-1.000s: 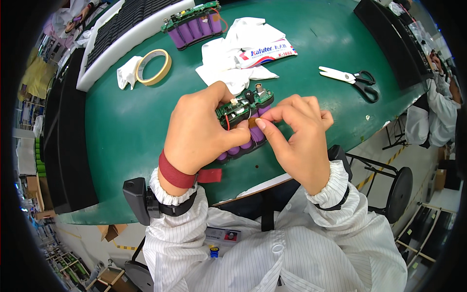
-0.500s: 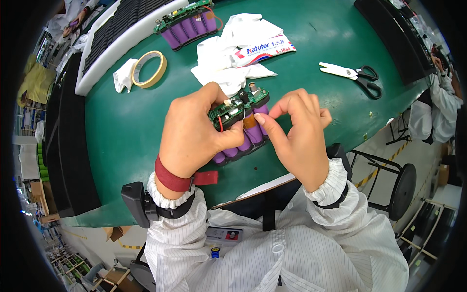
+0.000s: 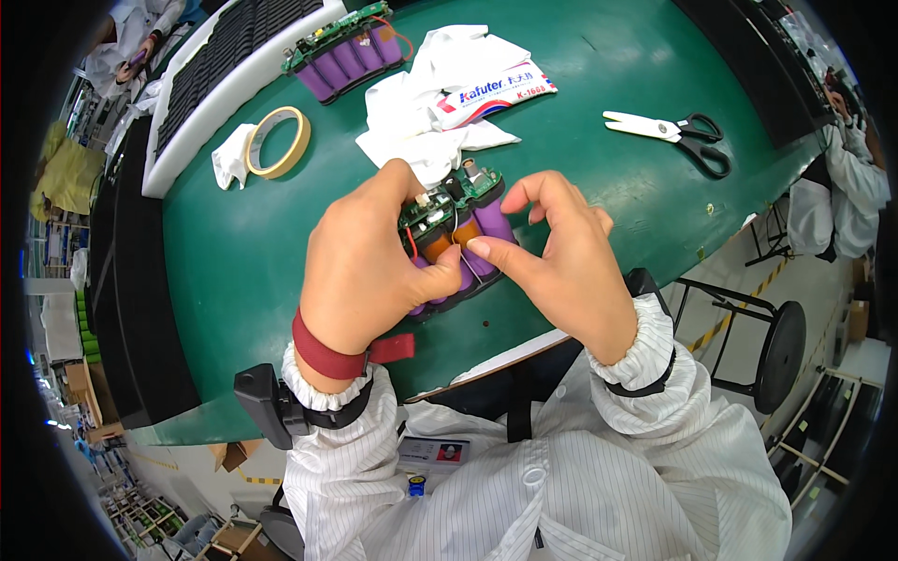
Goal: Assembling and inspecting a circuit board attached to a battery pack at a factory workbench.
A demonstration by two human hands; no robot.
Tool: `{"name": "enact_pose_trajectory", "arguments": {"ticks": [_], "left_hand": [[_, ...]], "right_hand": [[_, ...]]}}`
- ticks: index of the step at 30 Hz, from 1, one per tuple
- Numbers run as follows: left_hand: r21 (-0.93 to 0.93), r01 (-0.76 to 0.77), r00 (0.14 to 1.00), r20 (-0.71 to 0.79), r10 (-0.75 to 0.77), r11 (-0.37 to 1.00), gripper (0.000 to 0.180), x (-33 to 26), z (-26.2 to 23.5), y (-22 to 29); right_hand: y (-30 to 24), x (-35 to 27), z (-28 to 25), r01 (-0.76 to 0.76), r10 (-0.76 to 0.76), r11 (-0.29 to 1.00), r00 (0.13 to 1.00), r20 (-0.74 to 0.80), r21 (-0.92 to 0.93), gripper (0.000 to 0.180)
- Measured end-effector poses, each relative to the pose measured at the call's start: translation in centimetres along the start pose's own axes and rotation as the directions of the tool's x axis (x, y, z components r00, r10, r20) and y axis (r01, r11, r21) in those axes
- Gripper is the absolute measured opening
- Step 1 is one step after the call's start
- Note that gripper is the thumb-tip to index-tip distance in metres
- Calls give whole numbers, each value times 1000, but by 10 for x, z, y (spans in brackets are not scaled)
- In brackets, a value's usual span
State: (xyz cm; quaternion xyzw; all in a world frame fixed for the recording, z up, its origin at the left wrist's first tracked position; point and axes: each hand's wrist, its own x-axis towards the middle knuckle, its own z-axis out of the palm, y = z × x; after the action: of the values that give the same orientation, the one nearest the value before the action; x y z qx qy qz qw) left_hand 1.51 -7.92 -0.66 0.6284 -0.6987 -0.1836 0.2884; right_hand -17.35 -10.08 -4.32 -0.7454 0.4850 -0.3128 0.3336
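- Left hand (image 3: pixel 365 266): fingers curled over the near-left side of the battery pack (image 3: pixel 458 243), thumb pressed against the pack's front near its middle. A closed grasp, holding the pack against the table.
- Right hand (image 3: pixel 561 257): thumb tip laid on the purple cells at the pack's front, index finger arched over the pack's far right end. The pinch stands narrow, with the pack's right end between thumb and finger; the remaining fingers are bent loosely above it.
- The two thumbs nearly meet over the middle of the pack.
- Battery pack: a row of purple round cells with orange tape wrapped about the middle, a green circuit board along the top, and a thin red wire showing by the left thumb. It lies at a slant on the green table (image 3: pixel 234 280), near the front edge, between both hands.
- A red wrist strap (image 3: pixel 327 351) circles the left wrist; both arms are in white striped sleeves.
- Just beyond the hands lies a crumpled white cloth (image 3: pixel 421 103) with a white tube (image 3: pixel 496 93) on it.
- A roll of tape (image 3: pixel 276 142) sits to the far left, well apart from the hands.
- Scissors (image 3: pixel 673 131) lie to the far right, blades shut.
- A second battery pack (image 3: pixel 346 56) rests at the table's far edge, beside a black keyboard-like tray (image 3: pixel 234 47).
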Motion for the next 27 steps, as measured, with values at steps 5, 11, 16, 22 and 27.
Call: {"name": "enact_pose_trajectory", "arguments": {"ticks": [5,11,16,22,27], "left_hand": [[-20,9,1000,0,-9,1000,36,-1,-1,3],[-90,28,1000,15,-27,996,31,-3,-6,3],[-138,31,1000,9,-30,990,27,-3,-5,0],[-166,79,996,54,-71,983,24,-2,-11,8],[-279,75,989,143,-35,957,32,-5,-16,1]], "right_hand": [[-4,2,-1,-52,51,990,999,8,130,50],[1,8,4,-75,39,949,992,122,307,54],[2,8,6,-43,17,957,995,95,287,50],[4,2,15,77,-69,989,995,-69,123,48],[8,5,-1,-26,-19,946,990,137,322,49]]}}
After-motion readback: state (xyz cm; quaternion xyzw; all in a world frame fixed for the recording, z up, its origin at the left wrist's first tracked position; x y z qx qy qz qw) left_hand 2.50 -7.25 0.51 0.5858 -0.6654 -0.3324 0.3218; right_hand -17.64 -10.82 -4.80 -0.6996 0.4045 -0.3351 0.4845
